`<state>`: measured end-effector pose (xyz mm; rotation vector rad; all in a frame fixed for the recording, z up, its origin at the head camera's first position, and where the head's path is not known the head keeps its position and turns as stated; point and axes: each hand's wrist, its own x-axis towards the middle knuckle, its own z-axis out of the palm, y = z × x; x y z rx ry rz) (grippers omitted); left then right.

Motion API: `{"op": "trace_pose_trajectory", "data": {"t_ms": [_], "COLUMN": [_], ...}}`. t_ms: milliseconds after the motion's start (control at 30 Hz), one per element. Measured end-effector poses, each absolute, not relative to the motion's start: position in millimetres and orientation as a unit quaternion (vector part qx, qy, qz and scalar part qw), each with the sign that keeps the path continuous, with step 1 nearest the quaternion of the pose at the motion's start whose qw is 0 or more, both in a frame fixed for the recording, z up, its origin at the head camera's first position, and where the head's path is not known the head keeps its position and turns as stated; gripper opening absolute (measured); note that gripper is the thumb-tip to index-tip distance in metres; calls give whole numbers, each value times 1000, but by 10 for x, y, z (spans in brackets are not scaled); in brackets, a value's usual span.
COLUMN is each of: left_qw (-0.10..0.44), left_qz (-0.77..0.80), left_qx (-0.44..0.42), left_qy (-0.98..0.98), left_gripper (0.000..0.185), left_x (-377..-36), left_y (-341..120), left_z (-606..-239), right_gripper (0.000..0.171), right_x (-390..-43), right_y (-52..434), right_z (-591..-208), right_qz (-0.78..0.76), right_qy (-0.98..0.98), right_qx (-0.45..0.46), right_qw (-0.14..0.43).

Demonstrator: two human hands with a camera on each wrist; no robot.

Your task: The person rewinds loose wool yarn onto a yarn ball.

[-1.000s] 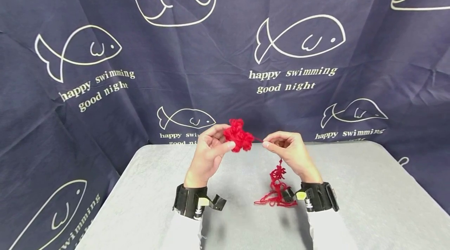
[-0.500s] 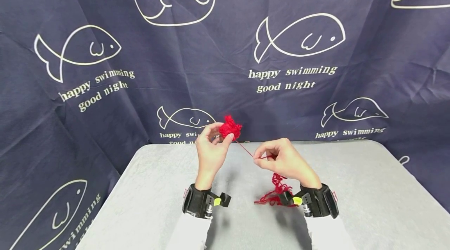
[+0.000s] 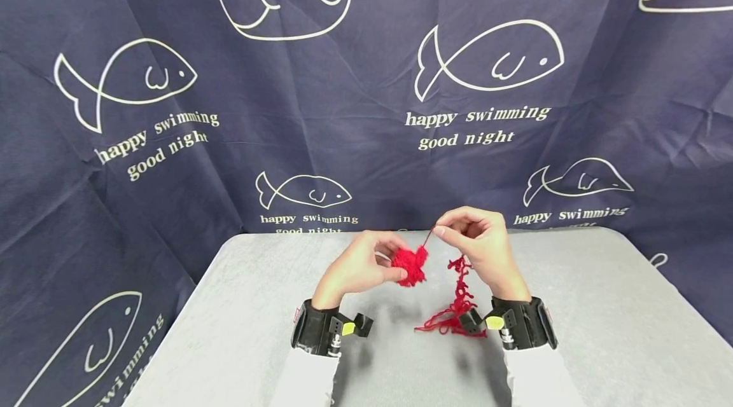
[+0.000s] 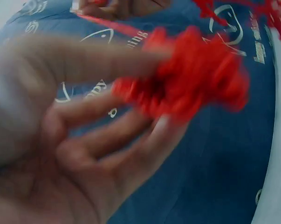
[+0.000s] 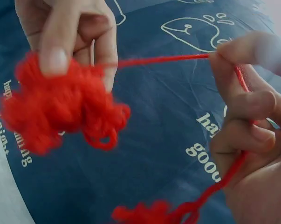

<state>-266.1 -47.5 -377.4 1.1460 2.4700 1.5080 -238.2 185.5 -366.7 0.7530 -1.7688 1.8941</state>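
Down comes the red yarn ball (image 3: 409, 266), lowered and shifted rightward by the left hand (image 3: 366, 264)! The right hand (image 3: 478, 241) has been raised, and the strand (image 3: 429, 236), slanted downward from the ball half a second ago, is now drawn upward. Behind, printed lettering (image 3: 309, 220) has been uncovered.

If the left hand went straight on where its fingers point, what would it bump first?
Likely the right hand or the red yarn hanging beneath it; the head view leaves depth unclear.
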Motion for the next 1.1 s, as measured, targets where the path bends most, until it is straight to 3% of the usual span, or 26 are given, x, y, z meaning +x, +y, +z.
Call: {"op": "trace_pose_trajectory", "data": {"t_ms": [167,400,533,833,967,1100], "left_qw": [104,97,39,-99,-159,-226], "left_qz": [527,641,710,829,799,697], "left_qx": [451,486,445,235,178,179], "left_qy": [713,586,545,498,552,657], "left_gripper": [34,37,36,32,31,31], "left_x": [-2615,-2561,-2540,-2589,-2633,-2666], "left_y": [-496,-492,-477,-420,-415,-412], "left_z": [-3741,-3677,-3641,-3638,-3669,-3727], "right_gripper": [10,15,13,9,15,20], "right_x": [-2439,-2552,-2595,-2555,-2474,-2389], "right_y": [1861,1872,1867,1823,1797,1792], "right_z": [-3702,-3828,-3891,-3874,-3811,-3731], "right_qz": [706,697,674,527,490,486], "right_qy": [-629,-662,-691,-787,-800,-802], "right_qx": [228,194,206,296,327,324], "right_qw": [231,195,161,122,112,124]}}
